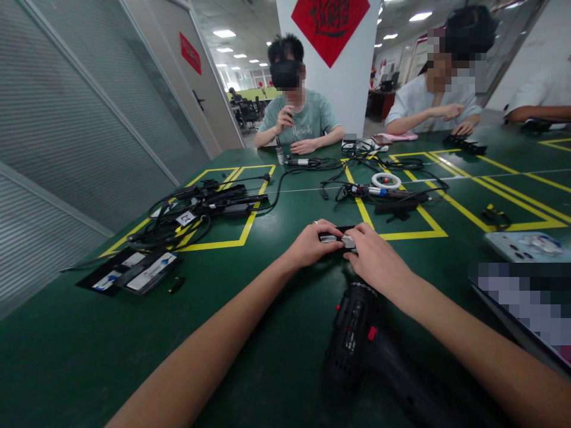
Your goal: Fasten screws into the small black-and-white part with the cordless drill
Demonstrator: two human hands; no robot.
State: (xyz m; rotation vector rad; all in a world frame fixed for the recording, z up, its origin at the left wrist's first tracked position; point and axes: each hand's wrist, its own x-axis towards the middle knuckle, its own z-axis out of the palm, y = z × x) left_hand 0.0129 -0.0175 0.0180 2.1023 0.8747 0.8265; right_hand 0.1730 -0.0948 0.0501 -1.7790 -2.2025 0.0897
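Note:
Both my hands are closed on a small black case with light-grey pieces point(348, 242) in it, just above the green table. My left hand point(310, 245) pinches its left end, thumb and fingers together. Around the right end are the fingers of my right hand point(379, 258), which hide part of it. What the pieces are is too small to tell. A black cordless drill point(350, 339) with red buttons lies on its side below my right hand. Its front end points toward the case and is partly hidden by that hand.
Tangled black cables and devices point(223, 199) lie at left, near flat black-and-white packs point(151, 273). More cables, a white tape roll point(386, 181) and a tool-like cylinder point(379, 192) lie ahead. A phone point(529, 246) is at right. Co-workers sit across the table point(267, 356).

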